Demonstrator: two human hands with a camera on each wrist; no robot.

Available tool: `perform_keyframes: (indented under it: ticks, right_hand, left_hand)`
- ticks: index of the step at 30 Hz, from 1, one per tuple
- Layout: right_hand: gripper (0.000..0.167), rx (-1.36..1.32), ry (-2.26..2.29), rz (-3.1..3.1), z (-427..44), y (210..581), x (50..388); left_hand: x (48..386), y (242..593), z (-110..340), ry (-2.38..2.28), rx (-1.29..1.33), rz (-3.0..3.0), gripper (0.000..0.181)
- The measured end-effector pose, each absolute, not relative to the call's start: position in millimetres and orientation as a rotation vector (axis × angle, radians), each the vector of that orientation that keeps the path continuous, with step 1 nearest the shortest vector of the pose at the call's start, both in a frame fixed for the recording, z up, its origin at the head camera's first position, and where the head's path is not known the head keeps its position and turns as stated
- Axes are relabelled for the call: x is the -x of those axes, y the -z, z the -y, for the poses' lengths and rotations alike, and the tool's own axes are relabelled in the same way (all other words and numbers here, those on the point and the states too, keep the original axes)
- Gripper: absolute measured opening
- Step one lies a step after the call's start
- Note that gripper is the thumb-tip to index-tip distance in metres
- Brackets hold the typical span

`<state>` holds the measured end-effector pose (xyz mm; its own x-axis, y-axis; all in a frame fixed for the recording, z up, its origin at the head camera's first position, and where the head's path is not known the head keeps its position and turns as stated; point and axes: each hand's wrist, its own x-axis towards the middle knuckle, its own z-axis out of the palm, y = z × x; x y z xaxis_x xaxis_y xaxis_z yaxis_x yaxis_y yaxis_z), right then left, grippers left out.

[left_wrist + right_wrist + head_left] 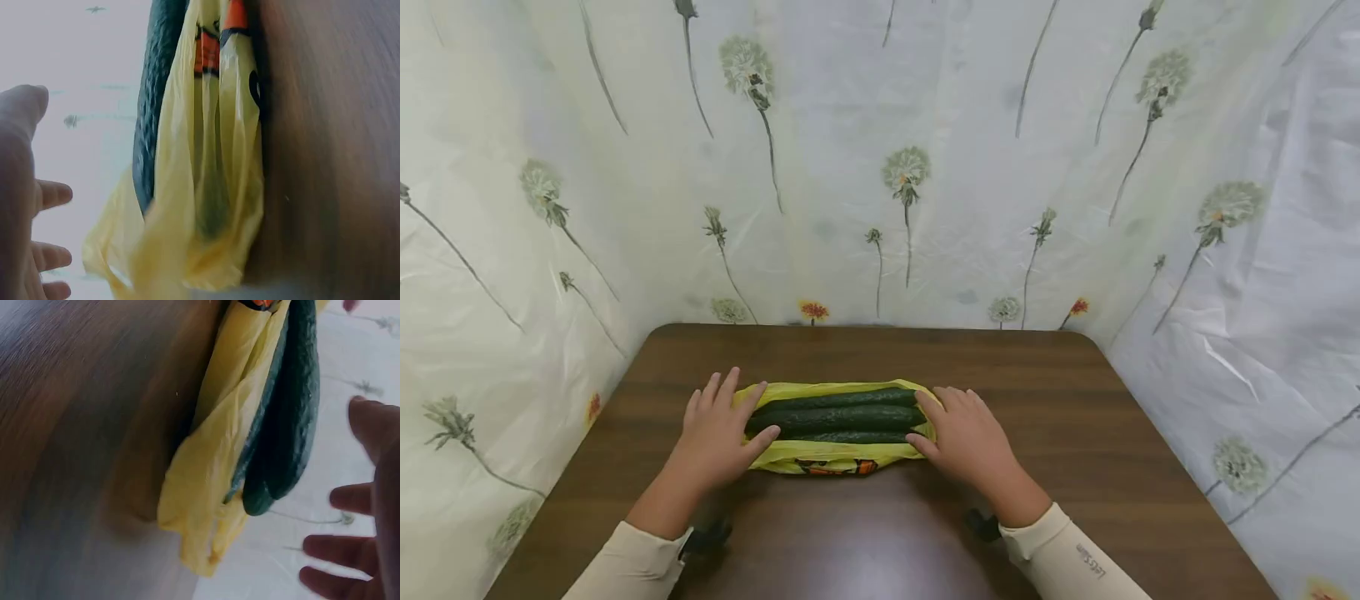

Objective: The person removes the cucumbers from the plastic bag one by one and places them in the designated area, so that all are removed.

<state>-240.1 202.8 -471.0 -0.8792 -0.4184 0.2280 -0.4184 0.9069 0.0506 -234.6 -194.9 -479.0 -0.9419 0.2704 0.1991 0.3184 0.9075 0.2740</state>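
Observation:
Several dark green cucumbers (pixel 838 417) lie side by side in a yellow plastic bag (pixel 850 451) on the table, the bag spread so they show from above. At the bag's left end is my left hand (pixel 715 433), fingers spread. My right hand (pixel 970 437) is over the right end, fingers spread too. In the left wrist view a gap shows between the left fingers (pixel 53 194) and a cucumber (pixel 156 94). The right wrist view likewise has the right fingers (pixel 350 500) apart from the cucumbers (pixel 290 412). Neither hand grips anything.
The brown wooden table (pixel 872 542) has rounded far corners. Around its back and sides hangs a pale sheet (pixel 827 167) printed with dandelions. Dark wrist straps (pixel 707 537) sit under both forearms.

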Motion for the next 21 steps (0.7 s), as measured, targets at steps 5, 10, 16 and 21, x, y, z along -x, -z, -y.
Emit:
perform_keyframes:
  ticks: [5,10,16,21]
  right_hand:
    - [0.066,-0.618,-0.082,2.825,-199.4,472.6,242.9]
    - [0.071,-0.589,-0.126,2.833,-190.7,478.2,253.5]
    - [0.075,-0.535,-0.218,2.882,-183.8,486.9,260.3]
    - [0.074,-0.508,-0.302,2.859,-175.6,486.3,262.8]
  left_hand:
    - [234.0,488.3,205.2,0.598,0.364,2.914,0.079]
    - [229.7,497.9,220.3,0.688,0.282,2.911,0.08]
    - [233.4,507.7,230.1,0.873,0.304,2.893,0.079]
    - [244.4,515.7,231.8,1.099,0.374,2.818,0.078]
